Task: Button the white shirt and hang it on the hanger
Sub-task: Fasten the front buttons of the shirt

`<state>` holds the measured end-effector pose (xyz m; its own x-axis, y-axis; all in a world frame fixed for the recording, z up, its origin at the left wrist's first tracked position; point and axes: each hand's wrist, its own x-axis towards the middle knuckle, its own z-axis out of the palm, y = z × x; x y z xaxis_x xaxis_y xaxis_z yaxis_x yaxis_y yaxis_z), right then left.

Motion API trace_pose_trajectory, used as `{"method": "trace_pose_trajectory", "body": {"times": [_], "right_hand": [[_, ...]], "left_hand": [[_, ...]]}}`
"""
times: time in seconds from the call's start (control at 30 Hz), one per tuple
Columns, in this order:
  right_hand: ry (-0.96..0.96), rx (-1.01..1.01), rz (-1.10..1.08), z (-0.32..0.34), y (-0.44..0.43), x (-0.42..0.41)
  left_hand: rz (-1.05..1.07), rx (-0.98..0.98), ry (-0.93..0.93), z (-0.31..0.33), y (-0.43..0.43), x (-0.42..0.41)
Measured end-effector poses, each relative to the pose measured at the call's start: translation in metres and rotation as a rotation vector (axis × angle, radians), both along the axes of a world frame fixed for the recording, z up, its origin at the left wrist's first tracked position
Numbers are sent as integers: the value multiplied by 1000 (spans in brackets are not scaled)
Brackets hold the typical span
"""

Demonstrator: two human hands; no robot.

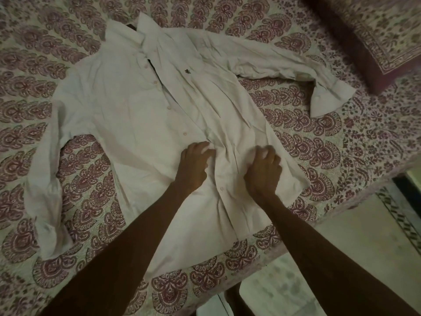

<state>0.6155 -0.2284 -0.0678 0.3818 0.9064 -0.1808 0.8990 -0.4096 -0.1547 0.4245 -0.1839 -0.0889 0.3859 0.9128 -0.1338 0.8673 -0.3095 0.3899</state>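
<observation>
The white shirt (127, 115) lies front up on the bed, collar at the far end and both sleeves spread out. Its placket runs down the middle with small buttons showing; one button (221, 189) sits near my wrists. My left hand (196, 165) pinches the shirt fabric at the placket with curled fingers. My right hand (264, 172) grips a bunched fold of the right front panel just beside it. The upper part of the front lies parted near the collar. No hanger is in view.
The bed is covered by a maroon and cream patterned bedsheet (341, 142). A matching pillow (376, 37) lies at the far right. The bed's edge runs diagonally at lower right, with pale floor (341, 242) beyond it.
</observation>
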Motion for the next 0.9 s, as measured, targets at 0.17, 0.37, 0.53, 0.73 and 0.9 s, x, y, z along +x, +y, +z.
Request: {"method": "trace_pose_trajectory", "body": {"times": [0.17, 0.37, 0.53, 0.73, 0.9], "right_hand": [[-8, 87, -326, -12, 25, 37], [-52, 136, -306, -23, 33, 78], [-58, 75, -400, -24, 47, 89], [248, 248, -72, 3, 47, 21], [492, 35, 191, 8, 50, -50]], "left_hand": [[229, -11, -68, -3, 9, 23], [740, -216, -206, 3, 19, 62], [805, -196, -260, 0, 24, 68], [515, -134, -163, 1, 25, 29], [545, -179, -339, 2, 39, -6]]}}
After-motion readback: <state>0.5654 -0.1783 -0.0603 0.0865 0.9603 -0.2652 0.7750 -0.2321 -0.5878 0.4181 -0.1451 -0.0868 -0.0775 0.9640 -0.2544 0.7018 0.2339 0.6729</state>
